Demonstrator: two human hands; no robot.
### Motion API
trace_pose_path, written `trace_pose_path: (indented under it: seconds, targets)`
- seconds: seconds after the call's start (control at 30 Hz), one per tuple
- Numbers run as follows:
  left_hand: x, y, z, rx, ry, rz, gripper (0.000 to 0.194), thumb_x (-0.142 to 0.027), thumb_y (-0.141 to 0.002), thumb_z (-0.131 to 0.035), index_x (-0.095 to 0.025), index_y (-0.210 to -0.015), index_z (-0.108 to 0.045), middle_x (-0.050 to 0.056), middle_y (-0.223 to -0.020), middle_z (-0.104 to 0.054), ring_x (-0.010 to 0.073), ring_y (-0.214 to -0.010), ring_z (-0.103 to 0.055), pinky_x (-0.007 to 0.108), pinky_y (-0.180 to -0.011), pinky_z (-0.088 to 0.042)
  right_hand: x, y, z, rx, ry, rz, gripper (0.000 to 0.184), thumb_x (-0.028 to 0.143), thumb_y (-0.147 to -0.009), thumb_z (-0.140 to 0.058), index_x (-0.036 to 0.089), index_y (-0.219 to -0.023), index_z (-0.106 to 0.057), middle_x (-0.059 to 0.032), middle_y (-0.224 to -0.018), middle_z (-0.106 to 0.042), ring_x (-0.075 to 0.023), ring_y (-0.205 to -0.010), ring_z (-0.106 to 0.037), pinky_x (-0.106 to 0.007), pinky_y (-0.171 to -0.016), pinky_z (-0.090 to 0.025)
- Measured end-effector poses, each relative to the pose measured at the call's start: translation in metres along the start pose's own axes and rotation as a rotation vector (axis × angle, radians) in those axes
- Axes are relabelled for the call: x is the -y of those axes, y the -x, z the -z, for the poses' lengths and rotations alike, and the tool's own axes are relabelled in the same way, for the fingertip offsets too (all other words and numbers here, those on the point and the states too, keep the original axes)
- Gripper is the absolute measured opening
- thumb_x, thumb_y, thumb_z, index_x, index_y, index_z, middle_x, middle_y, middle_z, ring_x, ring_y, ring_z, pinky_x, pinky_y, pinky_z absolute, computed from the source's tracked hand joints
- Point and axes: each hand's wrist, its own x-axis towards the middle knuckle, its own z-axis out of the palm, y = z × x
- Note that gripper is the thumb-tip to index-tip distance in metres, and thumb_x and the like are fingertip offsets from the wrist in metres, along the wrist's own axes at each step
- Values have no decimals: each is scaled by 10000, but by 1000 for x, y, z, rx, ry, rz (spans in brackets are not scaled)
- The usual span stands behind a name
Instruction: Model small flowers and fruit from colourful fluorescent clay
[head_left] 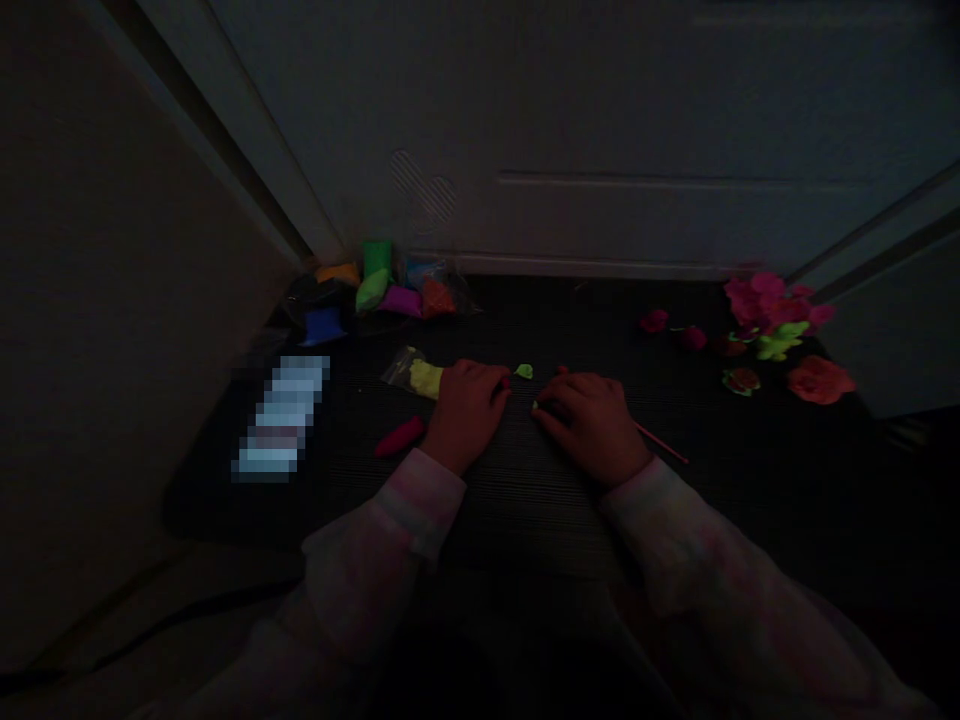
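In dim light, my left hand (466,412) rests on the dark table with its fingers curled together; a small red spot shows at its fingertips, and what they hold, if anything, is hidden. Opposite it, my right hand (592,420) is closed in a pinch, a tiny pale tip showing at the fingers. What it holds is too small to name. Between and just beyond the hands lies a small light-green clay piece (523,371). Beside my left hand are a bag of yellow clay (426,378) and a dark pink, rounded-end object (400,437). A thin pink stick (664,443) extends from behind my right hand.
Several bags of coloured clay (403,300) sit at the back left. A phone-like bright screen (283,418), blurred out, lies at the left. Pink flowers (772,302), an orange flower (820,380) and smaller pieces are at the right. A white panelled door (600,120) borders the table's back.
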Motion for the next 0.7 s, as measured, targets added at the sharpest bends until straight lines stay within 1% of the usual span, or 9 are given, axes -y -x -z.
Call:
trace_pose_path:
  seconds: [0.1, 0.23, 0.3, 0.4, 0.47, 0.57, 0.63, 0.7]
  targets:
    - [-1, 1, 1, 0, -19, -5, 194, -204, -768, -478, -177, -942, -561, 39, -893, -624, 203, -868, -484, 351, -767, -365, -1, 2, 1, -21, -8, 3, 156, 337, -738, -539, 220, -832, -583, -40, -911, -613, -221, -911, -511, -372, -759, -291]
    - [-2, 3, 3, -12, -32, -7, 213, -227, -759, -493, -174, -955, -555, 44, -914, -612, 209, -889, -482, 350, -774, -363, -2, 5, 2, -54, -28, -5, 152, 330, -749, -525, 221, -837, -586, -38, -916, -614, -210, -914, -512, -371, -772, -296]
    - [-3, 4, 7, -54, -33, -11, 218, -240, -766, -481, -171, -959, -556, 47, -931, -604, 207, -903, -481, 345, -784, -363, -1, 6, 3, -72, -38, -9, 148, 320, -756, -514, 218, -832, -589, -37, -913, -615, -203, -906, -516, -372, -779, -299]
    - [-2, 6, 17, -179, -55, 23, 226, -247, -783, -448, -157, -956, -563, 63, -970, -589, 201, -932, -479, 340, -828, -349, 1, 8, 6, -106, -47, -20, 138, 287, -760, -506, 205, -832, -592, -41, -917, -616, -195, -910, -519, -375, -790, -304]
    - [2, 8, 26, -287, -103, 107, 239, -246, -781, -442, -154, -966, -563, 77, -1000, -579, 216, -957, -471, 359, -844, -336, 4, 12, 9, -143, -49, -31, 129, 264, -762, -501, 199, -825, -593, -44, -914, -618, -190, -905, -524, -377, -790, -312]
    - [13, 15, 41, -428, -189, 295, 289, -264, -769, -446, -154, -1016, -549, 99, -1043, -566, 260, -991, -456, 409, -843, -323, 11, 23, 16, -190, -53, -37, 130, 251, -771, -487, 206, -830, -593, -41, -898, -620, -185, -887, -537, -386, -788, -326]
    - [24, 20, 48, -460, -221, 417, 340, -302, -764, -445, -140, -1050, -534, 123, -1052, -564, 289, -1001, -452, 439, -840, -316, 16, 33, 20, -223, -58, -33, 133, 242, -773, -483, 209, -845, -589, -46, -904, -619, -191, -897, -540, -396, -789, -339]
    - [36, 25, 52, -411, -202, 528, 389, -357, -754, -448, -124, -1051, -539, 154, -1056, -561, 323, -1007, -450, 462, -822, -319, 21, 44, 21, -254, -80, -41, 127, 231, -770, -484, 213, -847, -583, -52, -908, -618, -197, -903, -545, -404, -791, -357]
